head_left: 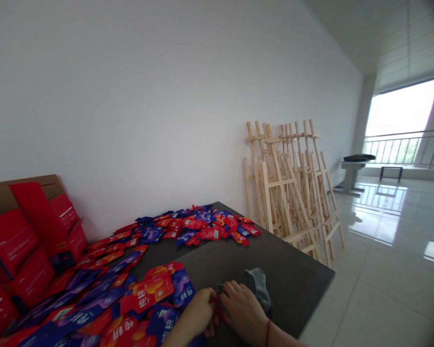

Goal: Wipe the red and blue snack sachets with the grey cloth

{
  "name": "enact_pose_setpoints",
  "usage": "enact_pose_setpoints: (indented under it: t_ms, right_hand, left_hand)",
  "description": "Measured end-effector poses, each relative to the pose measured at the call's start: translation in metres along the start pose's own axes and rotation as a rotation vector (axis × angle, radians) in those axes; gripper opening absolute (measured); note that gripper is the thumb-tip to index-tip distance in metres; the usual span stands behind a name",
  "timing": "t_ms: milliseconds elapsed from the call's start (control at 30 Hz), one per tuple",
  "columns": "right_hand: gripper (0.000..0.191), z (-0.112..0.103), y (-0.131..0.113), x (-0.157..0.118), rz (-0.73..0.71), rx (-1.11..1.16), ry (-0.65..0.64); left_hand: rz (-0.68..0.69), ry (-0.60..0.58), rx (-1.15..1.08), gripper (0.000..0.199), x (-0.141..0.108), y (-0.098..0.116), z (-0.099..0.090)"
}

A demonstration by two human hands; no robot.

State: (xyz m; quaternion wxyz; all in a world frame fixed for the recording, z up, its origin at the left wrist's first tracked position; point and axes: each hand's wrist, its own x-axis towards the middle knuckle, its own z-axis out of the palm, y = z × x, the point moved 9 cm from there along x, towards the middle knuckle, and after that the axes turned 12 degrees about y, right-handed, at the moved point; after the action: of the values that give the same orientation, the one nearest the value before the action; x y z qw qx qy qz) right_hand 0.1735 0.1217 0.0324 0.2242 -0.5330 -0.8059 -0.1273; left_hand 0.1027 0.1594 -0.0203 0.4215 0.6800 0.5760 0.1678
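My left hand and my right hand meet low in the view, over the front of the dark table. Both have curled fingers, closed on a small red packet that is mostly covered by them. A grey cloth lies crumpled just behind my right hand; whether the fingers also grip it is hidden. Left of my left hand spreads a heap of red and blue printed packets. A red string circles my right wrist.
More packets are piled along the far side of the dark table. Red boxes stand at the left in front of a brown carton. Several wooden easels lean against the white wall beyond the table, right of centre.
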Motion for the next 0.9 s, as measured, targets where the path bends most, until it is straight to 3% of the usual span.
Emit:
enact_pose_setpoints:
  t_ms: [133,233,400,500,600,667,767,900]
  right_hand:
    - [0.010,-0.005,0.024,-0.003,0.057,-0.007,-0.002]
    - [0.013,-0.010,0.060,-0.009,0.139,-0.026,-0.003]
    - [0.016,-0.011,0.125,-0.009,0.261,-0.053,-0.001]
    - [0.017,-0.009,0.147,-0.001,0.318,-0.067,0.018]
    - [0.018,-0.006,0.152,0.003,0.355,-0.067,0.053]
    - [0.018,-0.005,0.151,0.003,0.372,-0.060,0.079]
    - [0.017,-0.006,0.150,0.000,0.389,-0.041,0.105]
    - [0.017,-0.007,0.153,-0.004,0.395,-0.032,0.121]
  left_hand:
    - [0.036,0.035,0.086,0.028,-0.003,0.003,-0.006]
    - [0.087,0.122,0.189,0.026,-0.011,0.013,-0.029]
    - [0.236,0.390,0.676,0.025,-0.030,0.042,-0.111]
    - [0.214,0.397,0.979,0.028,-0.030,0.040,-0.157]
    - [0.228,0.379,1.157,0.029,-0.017,0.038,-0.186]
    - [0.270,0.373,1.177,0.032,0.001,0.042,-0.192]
    - [0.330,0.342,1.163,0.029,0.042,0.054,-0.183]
    - [0.236,0.345,1.129,0.030,0.111,0.056,-0.172]
